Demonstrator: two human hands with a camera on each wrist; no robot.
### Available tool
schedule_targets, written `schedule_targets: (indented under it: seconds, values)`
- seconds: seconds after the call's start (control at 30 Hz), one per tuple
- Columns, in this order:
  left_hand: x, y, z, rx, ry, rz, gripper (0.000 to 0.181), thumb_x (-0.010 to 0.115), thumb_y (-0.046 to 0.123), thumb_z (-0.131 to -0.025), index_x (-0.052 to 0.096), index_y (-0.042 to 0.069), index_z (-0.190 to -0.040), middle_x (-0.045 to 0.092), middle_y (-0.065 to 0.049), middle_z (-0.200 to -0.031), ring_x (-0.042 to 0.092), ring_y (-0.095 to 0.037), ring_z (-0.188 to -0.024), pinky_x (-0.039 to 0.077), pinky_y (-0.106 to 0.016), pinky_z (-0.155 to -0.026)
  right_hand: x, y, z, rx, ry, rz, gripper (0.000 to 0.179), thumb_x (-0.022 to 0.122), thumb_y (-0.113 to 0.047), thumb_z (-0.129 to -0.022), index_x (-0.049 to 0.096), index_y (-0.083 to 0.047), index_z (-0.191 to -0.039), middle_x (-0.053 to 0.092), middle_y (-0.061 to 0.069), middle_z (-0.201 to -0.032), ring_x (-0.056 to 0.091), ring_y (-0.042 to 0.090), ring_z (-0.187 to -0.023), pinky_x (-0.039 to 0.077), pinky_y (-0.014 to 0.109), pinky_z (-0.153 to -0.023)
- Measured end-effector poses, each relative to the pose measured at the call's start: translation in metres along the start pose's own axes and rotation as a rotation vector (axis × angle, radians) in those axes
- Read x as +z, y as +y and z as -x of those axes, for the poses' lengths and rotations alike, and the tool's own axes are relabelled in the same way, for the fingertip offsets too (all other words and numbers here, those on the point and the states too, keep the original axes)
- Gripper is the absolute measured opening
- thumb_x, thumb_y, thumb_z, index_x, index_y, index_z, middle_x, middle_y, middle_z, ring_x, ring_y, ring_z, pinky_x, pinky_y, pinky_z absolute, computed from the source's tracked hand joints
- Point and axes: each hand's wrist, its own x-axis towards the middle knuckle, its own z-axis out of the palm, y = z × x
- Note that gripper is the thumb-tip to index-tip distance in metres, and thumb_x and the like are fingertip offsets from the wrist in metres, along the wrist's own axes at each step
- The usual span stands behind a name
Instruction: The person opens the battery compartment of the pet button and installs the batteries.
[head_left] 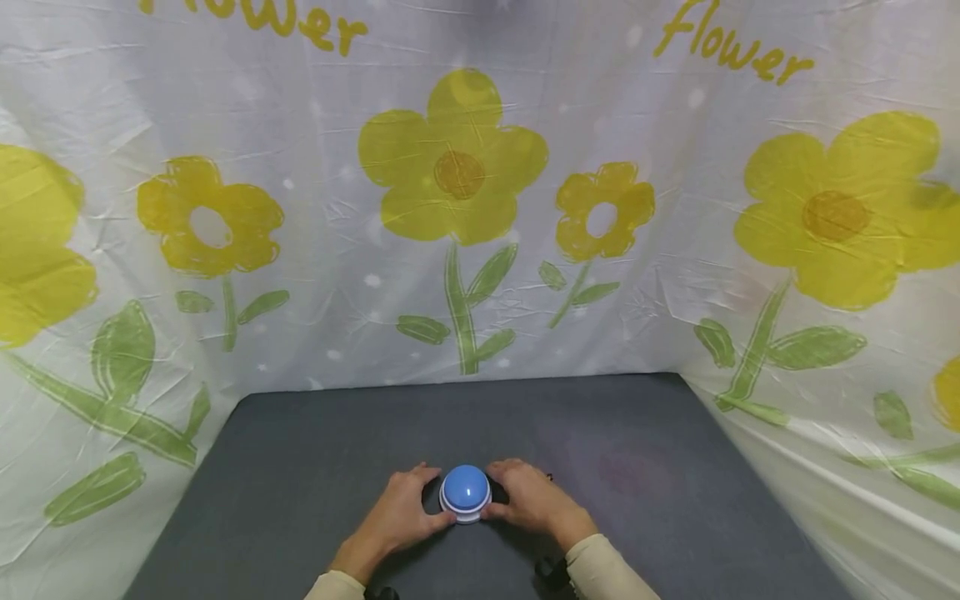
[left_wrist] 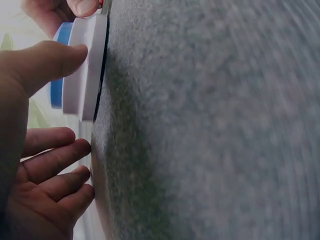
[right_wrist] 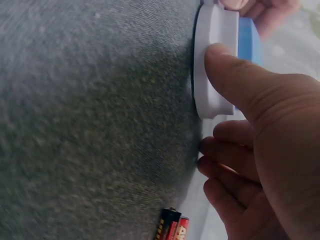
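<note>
1. The blue button [head_left: 465,487] (dome upward) is seated on the table [head_left: 322,467].
2. Its white base [left_wrist: 86,90] is touched by the left hand's [head_left: 402,508] and right hand's [head_left: 536,497] thumbs, the other fingers being held wide.

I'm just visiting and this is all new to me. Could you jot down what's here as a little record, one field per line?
Main object: button with a blue dome and white base
Where: on a dark grey table, between both hands
Left hand: thumb touches the base
Right hand: thumb touches the base from the other side
Nearby: what look like two batteries, close to the right hand's fingers, partly out of view
Backdrop: pale curtain with yellow flowers and the word "flower"
</note>
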Motion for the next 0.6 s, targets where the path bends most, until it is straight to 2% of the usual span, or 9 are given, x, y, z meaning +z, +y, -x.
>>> schedule_targets:
  seconds: [0.27, 0.47, 0.6]
  values:
    - [0.0019, 0.0026, -0.0028, 0.000, -0.056, 0.038, 0.060, 0.097, 0.032, -0.080, 0.077, 0.002, -0.128, 0.078, -0.019, -0.131, 0.064, -0.053, -0.136, 0.053, -0.070, -0.114, 0.0002, -0.0045, 0.0014, 0.036, -0.034, 0.001, 0.060, 0.079, -0.044, -0.100, 0.069, -0.006, -0.145, 0.069, 0.012, -0.149, 0.064, 0.032, -0.141, 0.059, 0.051, -0.114]
    - [0.0029, 0.0025, 0.0006, -0.007, -0.041, 0.035, 0.060, 0.096, 0.033, -0.082, 0.076, 0.002, -0.129, 0.076, -0.021, -0.133, 0.064, -0.051, -0.136, 0.054, -0.069, -0.113, 0.0008, -0.0052, 0.0010, 0.022, -0.016, 0.013, 0.058, 0.079, -0.043, -0.101, 0.069, -0.006, -0.145, 0.069, 0.012, -0.149, 0.064, 0.031, -0.140, 0.057, 0.050, -0.116]
    - [0.0007, 0.0033, 0.0013, 0.005, 0.005, 0.031, 0.057, 0.096, 0.031, -0.082, 0.077, 0.003, -0.127, 0.077, -0.022, -0.131, 0.068, -0.048, -0.133, 0.055, -0.066, -0.112, -0.0001, -0.0050, 0.0005, 0.007, 0.019, -0.005, 0.057, 0.077, -0.040, -0.103, 0.067, -0.005, -0.147, 0.069, 0.012, -0.149, 0.064, 0.030, -0.141, 0.057, 0.050, -0.116]
